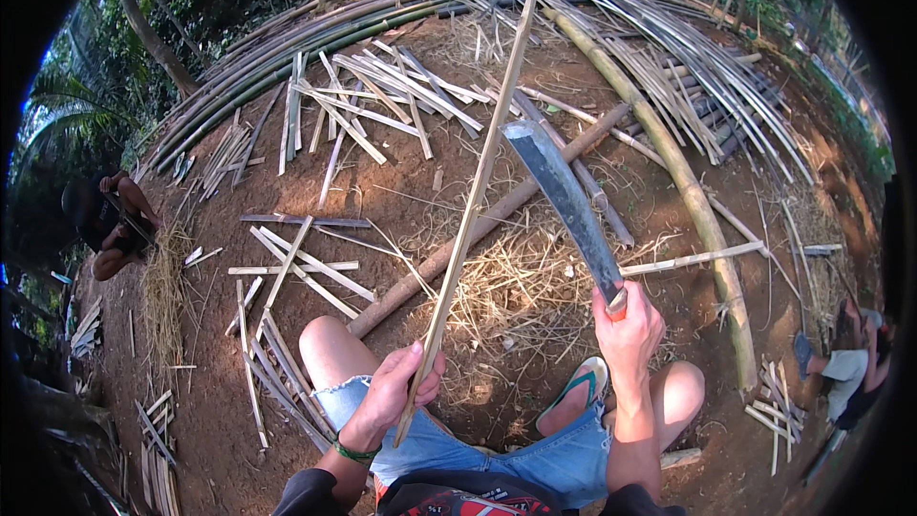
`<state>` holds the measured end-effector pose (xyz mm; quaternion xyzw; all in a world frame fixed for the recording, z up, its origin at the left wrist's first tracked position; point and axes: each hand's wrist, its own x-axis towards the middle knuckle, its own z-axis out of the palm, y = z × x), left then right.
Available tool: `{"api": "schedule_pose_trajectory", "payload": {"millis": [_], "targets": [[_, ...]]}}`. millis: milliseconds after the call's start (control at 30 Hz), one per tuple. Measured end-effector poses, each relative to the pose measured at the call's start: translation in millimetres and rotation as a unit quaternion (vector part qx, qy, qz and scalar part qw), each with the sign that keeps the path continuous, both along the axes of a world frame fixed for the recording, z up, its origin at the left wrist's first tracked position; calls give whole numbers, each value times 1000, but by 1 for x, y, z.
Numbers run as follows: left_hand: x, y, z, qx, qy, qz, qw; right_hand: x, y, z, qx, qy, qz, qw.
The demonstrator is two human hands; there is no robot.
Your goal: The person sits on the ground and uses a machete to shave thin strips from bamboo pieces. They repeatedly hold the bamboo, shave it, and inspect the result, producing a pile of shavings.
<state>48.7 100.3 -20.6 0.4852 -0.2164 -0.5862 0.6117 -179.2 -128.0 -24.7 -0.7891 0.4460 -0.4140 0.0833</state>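
My left hand (394, 383) is closed around the lower part of a long, narrow bamboo strip (475, 186), which slants up and away to the right. In my right hand (628, 330) is a machete (565, 193), gripped by its orange-red handle with the broad dark blade pointing up and slightly left. The blade's tip end is close beside the strip in the picture; whether they touch I cannot tell. Below both hands, pale bamboo shavings (525, 291) cover the soil between my bent knees.
A thick bamboo pole (506, 205) lies across the ground in front of me, and another (669, 172) runs along the right. Split strips (382, 100) lie scattered ahead, with long poles (315, 33) beyond. One person (115, 215) sits at far left, another (850, 363) at far right.
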Motion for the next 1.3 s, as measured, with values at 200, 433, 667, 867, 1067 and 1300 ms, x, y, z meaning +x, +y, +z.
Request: {"api": "schedule_pose_trajectory", "payload": {"millis": [200,433,667,867,1067,1300], "targets": [[-1,0,0,-5,-9,1,1000,0,0,0,0,8,-3,1000],[-2,0,4,12,-52,12,998,-2,-3,-6,-16,3,0,1000],[-3,6,10,45,-161,12,986,-5,-7,-8,-43,19,-9,999],[-5,11,13,85,-232,-1,969,-5,-10,-12,-38,22,-3,999],[-9,17,18,109,-315,-60,941,-3,-11,-8,-31,33,1,999],[-9,32,12,144,-278,-62,948,-11,-37,-3,-26,113,1,993]]}}
